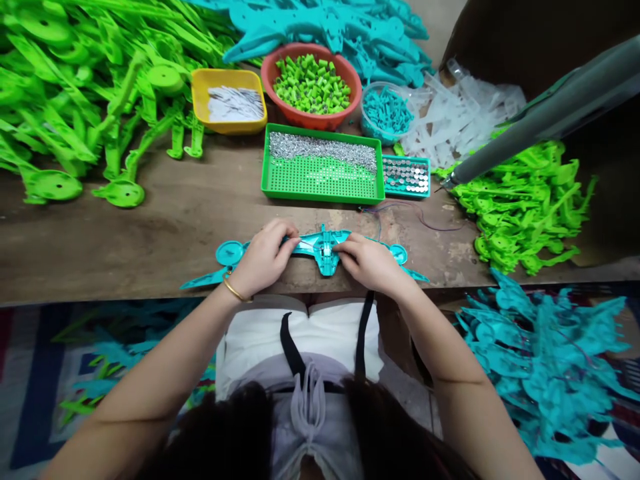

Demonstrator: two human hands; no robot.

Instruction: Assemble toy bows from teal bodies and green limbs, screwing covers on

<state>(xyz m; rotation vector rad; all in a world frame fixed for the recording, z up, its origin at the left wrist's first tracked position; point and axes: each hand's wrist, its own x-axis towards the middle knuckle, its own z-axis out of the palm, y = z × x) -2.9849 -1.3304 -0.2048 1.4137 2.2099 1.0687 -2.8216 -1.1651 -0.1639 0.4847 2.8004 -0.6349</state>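
A long teal plastic part (pixel 326 261), shaped like a pair of wings with a round disc near each end, lies along the table's front edge. Over its left wing, my left hand (pixel 263 257) is closed, thumb and forefinger pinching what looks like a thin wire. My right hand (pixel 370 261) is closed too, its fingertips pressed at the raised middle of the part. What lies under those fingertips is hidden. Behind the right wing, a thin dark wire (pixel 425 220) curls out over the wood.
Beyond the part stand a green perforated tray (pixel 320 195) of small metal pieces, a teal tray (pixel 429 179), a yellow tub (pixel 200 93) and a red bowl (pixel 269 77). A grey electric screwdriver (pixel 520 127) hangs at right. Green parts (pixel 55 87) heap up left; teal parts (pixel 545 360) lie lower right.
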